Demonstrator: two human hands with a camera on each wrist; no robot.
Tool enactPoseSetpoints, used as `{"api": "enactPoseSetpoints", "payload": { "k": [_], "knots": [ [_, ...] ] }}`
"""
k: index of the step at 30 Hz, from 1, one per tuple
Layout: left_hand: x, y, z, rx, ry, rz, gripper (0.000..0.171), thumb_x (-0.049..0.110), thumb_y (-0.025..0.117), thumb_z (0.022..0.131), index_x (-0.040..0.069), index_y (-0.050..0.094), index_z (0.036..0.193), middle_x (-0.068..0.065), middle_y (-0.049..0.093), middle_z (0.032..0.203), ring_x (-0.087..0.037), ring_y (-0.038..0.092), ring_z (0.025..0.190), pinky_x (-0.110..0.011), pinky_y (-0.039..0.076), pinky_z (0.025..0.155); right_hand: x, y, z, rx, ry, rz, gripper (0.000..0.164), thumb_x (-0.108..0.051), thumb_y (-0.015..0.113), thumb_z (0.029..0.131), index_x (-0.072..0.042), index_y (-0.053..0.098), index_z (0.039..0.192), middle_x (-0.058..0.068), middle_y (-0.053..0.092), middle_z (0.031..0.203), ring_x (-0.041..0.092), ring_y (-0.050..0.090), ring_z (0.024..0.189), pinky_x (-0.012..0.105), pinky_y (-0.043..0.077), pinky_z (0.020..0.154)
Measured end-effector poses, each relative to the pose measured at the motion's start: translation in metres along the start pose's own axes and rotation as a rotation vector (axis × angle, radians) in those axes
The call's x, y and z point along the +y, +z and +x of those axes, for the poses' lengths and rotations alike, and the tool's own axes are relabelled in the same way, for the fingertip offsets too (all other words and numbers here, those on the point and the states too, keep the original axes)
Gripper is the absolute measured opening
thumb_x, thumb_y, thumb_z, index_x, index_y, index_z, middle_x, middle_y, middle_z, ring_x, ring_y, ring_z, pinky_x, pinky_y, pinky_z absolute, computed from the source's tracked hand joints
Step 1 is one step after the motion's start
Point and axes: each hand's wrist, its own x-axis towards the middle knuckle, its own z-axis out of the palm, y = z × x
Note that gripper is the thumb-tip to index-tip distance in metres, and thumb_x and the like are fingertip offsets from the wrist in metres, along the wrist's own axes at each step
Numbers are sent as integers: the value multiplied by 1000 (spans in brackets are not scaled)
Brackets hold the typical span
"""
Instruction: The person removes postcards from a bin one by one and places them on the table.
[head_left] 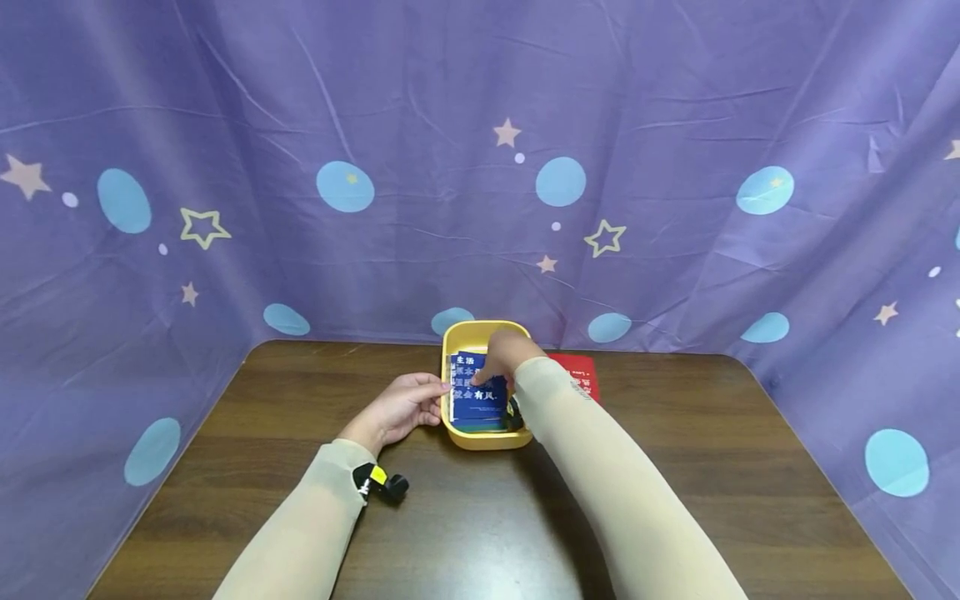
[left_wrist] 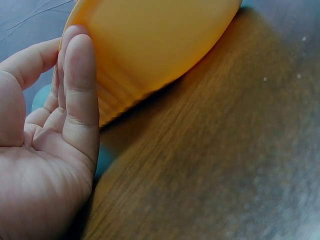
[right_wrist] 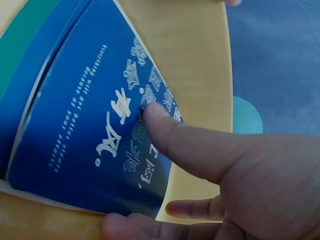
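A yellow plastic box (head_left: 491,442) stands at the back of the table, with a blue notebook (head_left: 478,405) printed with white characters inside it. My left hand (head_left: 405,404) pinches the box's left rim, the fingers flat along its outer wall (left_wrist: 155,45). Reaching in from the right, my right hand (right_wrist: 270,175) holds the blue notebook, thumb pressed on its cover and fingers at its edge. Under it in the right wrist view show another blue cover (right_wrist: 20,120) and a green one (right_wrist: 17,37). A red notebook (head_left: 581,371) lies right of the box, partly hidden by my right arm.
The brown wooden table (head_left: 315,375) backs onto a purple curtain (head_left: 420,250) with stars and blue dots. A small black and yellow camera (head_left: 382,482) is strapped to my left wrist. My right sleeve (head_left: 600,467) crosses over the table's front right part.
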Motion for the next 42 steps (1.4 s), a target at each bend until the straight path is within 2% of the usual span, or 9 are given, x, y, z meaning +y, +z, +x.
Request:
{"api": "enactPoseSetpoints", "payload": {
  "k": [8, 12, 14, 17, 20, 25, 32, 36, 42],
  "knots": [
    [-1, 1, -2, -5, 4, 2, 9, 10, 66, 104, 2, 64, 101, -1, 72, 71, -10, 65, 59, -21, 61, 54, -5, 4, -6, 55, -49, 3, 48, -33, 98, 78, 4, 75, 97, 16, 81, 86, 28, 77, 63, 37, 68, 56],
    [-1, 0, -3, -8, 5, 2, 9, 10, 66, 104, 2, 64, 102, -1, 72, 72, -10, 66, 59, -21, 61, 54, -6, 0, -11, 145, -101, -36, 47, -29, 101, 74, 1, 77, 101, 13, 82, 98, 25, 77, 85, 39, 68, 87],
    [-1, 0, -2, -8, 5, 1, 8, 10, 66, 104, 3, 65, 101, -1, 72, 73, -10, 66, 59, -21, 62, 54, -6, -4, -12, 191, -114, -23, 47, -25, 101, 72, 0, 76, 103, 11, 80, 101, 24, 74, 89, 38, 65, 93],
    [-1, -1, -1, -4, 5, -3, 8, 10, 65, 105, 5, 66, 99, -1, 72, 73, -9, 66, 59, -20, 62, 54, -6, -10, -11, 195, -108, 47, 44, -18, 100, 72, 0, 74, 101, 12, 78, 95, 23, 70, 77, 38, 66, 79],
    [-1, -1, -1, 0, 2, -6, 8, 10, 64, 105, 6, 66, 99, -1, 71, 73, -10, 66, 58, -20, 62, 54, -5, -17, -6, 132, -82, 123, 37, -14, 97, 76, 3, 75, 100, 14, 78, 85, 22, 72, 65, 36, 68, 66],
    [0, -1, -1, -7, 3, -5, 10, 9, 64, 106, -1, 63, 104, -1, 71, 73, -9, 65, 58, -20, 61, 53, -2, -24, -2, 66, -81, 253, 38, -12, 91, 85, 9, 74, 112, 18, 78, 87, 31, 82, 77, 43, 71, 78],
    [1, 2, -1, -7, 5, -12, 8, 10, 67, 103, 3, 64, 100, -1, 71, 73, -10, 66, 58, -21, 62, 54, 11, -32, -12, 62, -121, 467, 17, -7, 83, 92, 2, 69, 88, 19, 81, 93, 27, 80, 75, 49, 70, 84],
    [1, 2, -1, -7, 3, -10, 8, 10, 68, 103, 5, 65, 99, -1, 72, 73, -10, 66, 59, -21, 62, 54, 25, -37, -20, 89, -165, 627, 12, -6, 79, 95, 4, 72, 98, 20, 80, 98, 27, 80, 81, 46, 70, 82],
    [-1, 1, 0, 0, 6, -12, 8, 9, 67, 104, 2, 64, 101, -2, 72, 73, -10, 66, 58, -20, 62, 53, 50, -44, -29, 184, -205, 752, 29, -8, 77, 97, 5, 71, 123, 21, 79, 107, 22, 77, 82, 32, 69, 71]
  ]
}}
